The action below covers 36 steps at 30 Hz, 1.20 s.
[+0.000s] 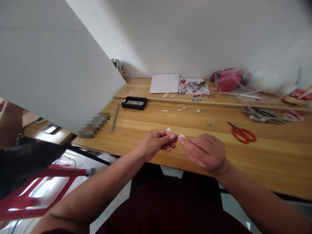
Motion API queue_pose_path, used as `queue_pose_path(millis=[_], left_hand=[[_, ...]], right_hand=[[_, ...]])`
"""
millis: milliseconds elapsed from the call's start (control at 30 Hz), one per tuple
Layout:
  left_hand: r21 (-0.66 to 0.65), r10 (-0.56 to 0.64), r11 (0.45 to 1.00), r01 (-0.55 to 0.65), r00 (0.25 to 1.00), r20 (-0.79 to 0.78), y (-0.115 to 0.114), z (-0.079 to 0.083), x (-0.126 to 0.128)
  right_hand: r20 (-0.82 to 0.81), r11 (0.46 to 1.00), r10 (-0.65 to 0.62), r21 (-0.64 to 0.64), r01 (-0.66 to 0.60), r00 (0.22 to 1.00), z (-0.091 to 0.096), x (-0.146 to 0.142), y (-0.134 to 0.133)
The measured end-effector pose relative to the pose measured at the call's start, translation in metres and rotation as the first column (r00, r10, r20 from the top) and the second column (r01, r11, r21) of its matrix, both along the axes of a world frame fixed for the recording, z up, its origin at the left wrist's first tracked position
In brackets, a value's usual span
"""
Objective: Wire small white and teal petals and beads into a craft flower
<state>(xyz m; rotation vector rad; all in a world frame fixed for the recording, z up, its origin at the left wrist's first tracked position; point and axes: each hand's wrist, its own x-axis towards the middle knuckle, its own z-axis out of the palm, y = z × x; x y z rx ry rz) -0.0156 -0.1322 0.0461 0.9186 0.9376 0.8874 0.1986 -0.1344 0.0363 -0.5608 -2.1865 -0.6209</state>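
My left hand [158,143] is closed in a pinch above the front of the wooden desk, thumb against the index finger. A small white petal-shaped piece [168,129] sticks up just behind those fingers. Close beside it, my right hand [207,152] pinches another white petal-shaped piece [181,136] between thumb and index finger. The two sets of fingertips almost meet, and the parts of the pieces between the fingers are hidden. Beyond the hands, a few thin white slips [165,110] and a small teal piece [198,111] lie on the desk.
Red-handled scissors [242,134] lie to the right. A black tray [134,103] of small bits stands at the left, near a white partition [60,65]. White sheets [164,83], colourful wire pieces [193,87] and plastic bags [229,81] line the back ledge. Another person's arm [9,120] shows far left.
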Motion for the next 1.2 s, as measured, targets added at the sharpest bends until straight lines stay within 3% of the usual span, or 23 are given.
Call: queue_pose_path(millis=[133, 267, 400, 467, 533, 600, 700, 767, 800, 933, 1100, 1200], left_hand=[[-0.052, -0.062, 0.997, 0.066, 0.996, 0.06, 0.016, 0.001, 0.009], [-0.053, -0.033, 0.998, 0.037, 0.997, 0.074, 0.032, 0.0, 0.014], [0.056, -0.027, 0.998, 0.027, 1.0, 0.0, 0.051, 0.004, 0.016], [0.179, -0.006, 0.984, 0.02, 0.997, -0.081, 0.061, 0.009, 0.015], [0.294, -0.006, 0.954, 0.06, 0.984, -0.179, 0.071, 0.015, 0.014], [0.369, -0.031, 0.92, 0.133, 0.963, -0.269, 0.081, 0.022, 0.014], [0.451, -0.037, 0.866, 0.217, 0.927, -0.374, 0.093, 0.029, 0.018], [0.514, 0.011, 0.826, 0.233, 0.904, -0.427, 0.1, 0.029, 0.023], [0.541, 0.037, 0.807, 0.235, 0.895, -0.445, 0.103, 0.029, 0.025], [0.587, 0.095, 0.774, 0.239, 0.872, -0.48, 0.111, 0.024, 0.033], [0.532, 0.059, 0.821, 0.205, 0.897, -0.437, 0.114, 0.019, 0.04], [0.505, 0.03, 0.842, 0.192, 0.916, -0.399, 0.116, 0.013, 0.042]], right_hand=[[0.041, 1.0, -0.014, 0.029, 0.012, 0.999, -0.002, 0.004, 0.013], [0.058, 0.999, -0.025, -0.03, 0.026, 0.998, -0.005, 0.006, 0.023], [-0.069, 0.981, -0.022, -0.193, 0.009, 0.997, 0.0, 0.004, 0.03], [-0.264, 0.924, -0.11, -0.383, 0.001, 0.958, 0.007, 0.003, 0.035], [-0.455, 0.774, -0.262, -0.625, -0.096, 0.851, 0.016, 0.003, 0.044], [-0.539, 0.547, -0.381, -0.786, -0.287, 0.751, 0.024, 0.004, 0.055], [-0.561, 0.23, -0.433, -0.826, -0.515, 0.706, 0.032, 0.007, 0.072], [-0.566, 0.105, -0.458, -0.8, -0.59, 0.686, 0.032, 0.008, 0.079], [-0.57, 0.075, -0.468, -0.787, -0.612, 0.675, 0.032, 0.008, 0.081], [-0.596, 0.096, -0.49, -0.762, -0.64, 0.636, 0.027, 0.007, 0.088], [-0.609, 0.1, -0.5, -0.746, -0.658, 0.615, 0.017, 0.01, 0.095], [-0.605, 0.076, -0.525, -0.733, -0.676, 0.598, 0.009, 0.011, 0.097]])
